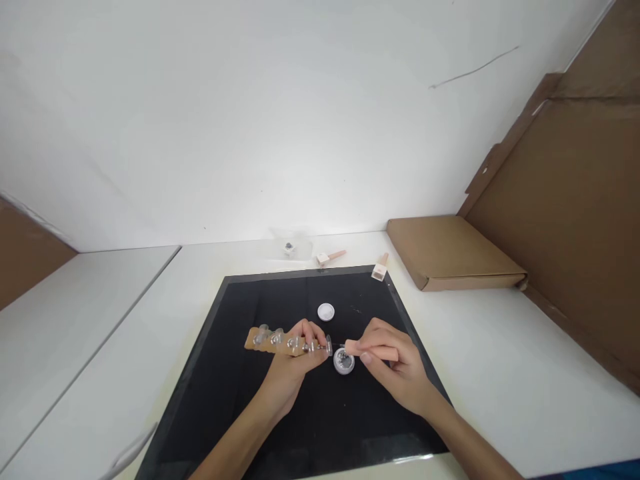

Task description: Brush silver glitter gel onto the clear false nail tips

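My left hand [299, 360] is closed around one end of a tan display strip [281, 343], held roughly level. Along it sits a row of clear nail tips [294, 344], the last one at the right end. A nail polish brush with a pink handle [373, 350] is pinched in my right hand [400, 363]. Its thin tip points left, close to the end nail tip; whether they touch I cannot tell. Just beneath the brush stands a small open jar [344, 362] with silvery contents. A round white lid [326, 312] lies behind it on the black mat [240, 387].
Two pink-capped bottles, one bottle [324, 259] at the back and another bottle [380, 268] at the mat's corner, lie near the wall. A clear plastic package [293, 249] is left of them. A flat cardboard box [453, 253] stands right. A white cable [133, 450] lies front left.
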The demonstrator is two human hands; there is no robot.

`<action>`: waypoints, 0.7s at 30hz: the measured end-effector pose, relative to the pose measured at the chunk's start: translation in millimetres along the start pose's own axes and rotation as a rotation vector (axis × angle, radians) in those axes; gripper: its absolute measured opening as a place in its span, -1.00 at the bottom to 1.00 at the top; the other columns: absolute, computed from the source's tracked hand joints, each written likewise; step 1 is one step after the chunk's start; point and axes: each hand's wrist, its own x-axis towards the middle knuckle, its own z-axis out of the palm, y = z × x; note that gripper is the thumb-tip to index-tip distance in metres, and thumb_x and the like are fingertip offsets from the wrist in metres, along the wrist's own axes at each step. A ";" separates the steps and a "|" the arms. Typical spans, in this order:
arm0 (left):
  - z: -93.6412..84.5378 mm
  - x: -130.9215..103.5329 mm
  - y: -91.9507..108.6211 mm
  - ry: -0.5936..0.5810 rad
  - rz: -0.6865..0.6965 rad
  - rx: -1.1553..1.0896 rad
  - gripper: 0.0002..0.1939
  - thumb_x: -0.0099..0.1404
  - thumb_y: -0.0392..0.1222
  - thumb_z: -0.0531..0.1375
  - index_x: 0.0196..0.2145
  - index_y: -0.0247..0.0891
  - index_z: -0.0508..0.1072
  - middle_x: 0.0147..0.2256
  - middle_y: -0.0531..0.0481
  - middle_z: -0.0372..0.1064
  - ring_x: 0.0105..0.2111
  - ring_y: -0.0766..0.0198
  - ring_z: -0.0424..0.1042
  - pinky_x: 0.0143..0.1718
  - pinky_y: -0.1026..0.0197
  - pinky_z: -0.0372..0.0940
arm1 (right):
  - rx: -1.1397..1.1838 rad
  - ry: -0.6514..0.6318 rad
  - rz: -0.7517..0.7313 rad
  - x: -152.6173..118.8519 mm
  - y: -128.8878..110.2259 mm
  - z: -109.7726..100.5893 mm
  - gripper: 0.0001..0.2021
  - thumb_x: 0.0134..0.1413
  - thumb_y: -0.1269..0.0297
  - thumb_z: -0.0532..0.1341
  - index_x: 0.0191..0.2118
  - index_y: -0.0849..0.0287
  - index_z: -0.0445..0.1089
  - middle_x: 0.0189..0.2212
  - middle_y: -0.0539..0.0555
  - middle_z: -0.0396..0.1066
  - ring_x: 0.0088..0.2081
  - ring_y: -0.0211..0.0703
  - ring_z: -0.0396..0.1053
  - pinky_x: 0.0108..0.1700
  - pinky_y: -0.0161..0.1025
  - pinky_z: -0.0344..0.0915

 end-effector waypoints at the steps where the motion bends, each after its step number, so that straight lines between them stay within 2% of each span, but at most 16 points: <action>1: 0.3 -0.3 0.5 -0.001 -0.004 -0.001 -0.68 -0.01 -0.40 0.30 -0.58 -0.24 0.17 -0.47 0.10 0.25 -0.43 0.36 0.19 -0.37 0.28 0.09 | 0.001 -0.023 -0.007 0.5 -0.2 0.3 -0.86 0.09 0.51 0.17 -0.30 0.14 0.41 -0.52 0.02 0.40 -0.49 -0.23 0.29 -0.46 -0.29 0.25; 5: 2.0 -0.2 4.1 0.000 0.000 -0.003 -0.68 -0.01 -0.39 0.30 -0.58 -0.24 0.17 -0.47 0.09 0.24 -0.43 0.35 0.20 -0.37 0.27 0.10 | 0.048 -0.114 -0.055 2.0 -1.8 1.6 -0.84 0.06 0.55 0.17 -0.31 0.14 0.41 -0.52 0.02 0.44 -0.52 -0.25 0.30 -0.47 -0.31 0.26; 10: 2.4 0.7 4.5 0.003 0.003 0.008 -0.68 -0.02 -0.39 0.31 -0.58 -0.24 0.17 -0.47 0.09 0.26 -0.43 0.35 0.21 -0.36 0.28 0.11 | -0.002 -0.031 -0.045 1.7 -1.9 1.7 -0.82 0.05 0.55 0.16 -0.28 0.14 0.41 -0.50 0.03 0.41 -0.49 -0.24 0.30 -0.47 -0.31 0.27; 16: 2.1 0.8 3.5 -0.003 0.025 0.013 -0.68 -0.01 -0.36 0.32 -0.58 -0.24 0.18 -0.48 0.10 0.26 -0.44 0.36 0.21 -0.38 0.28 0.12 | -0.022 -0.113 -0.091 2.2 -0.5 2.8 -0.83 0.03 0.55 0.17 -0.31 0.13 0.40 -0.53 0.02 0.44 -0.53 -0.25 0.31 -0.50 -0.32 0.24; 21: 2.6 0.9 3.4 -0.004 0.020 0.021 -0.66 -0.02 -0.33 0.34 -0.58 -0.25 0.18 -0.48 0.09 0.26 -0.46 0.37 0.20 -0.39 0.28 0.13 | -0.031 -0.042 -0.073 2.9 -1.8 2.9 -0.82 0.05 0.54 0.15 -0.29 0.14 0.40 -0.52 0.02 0.40 -0.52 -0.24 0.31 -0.50 -0.31 0.25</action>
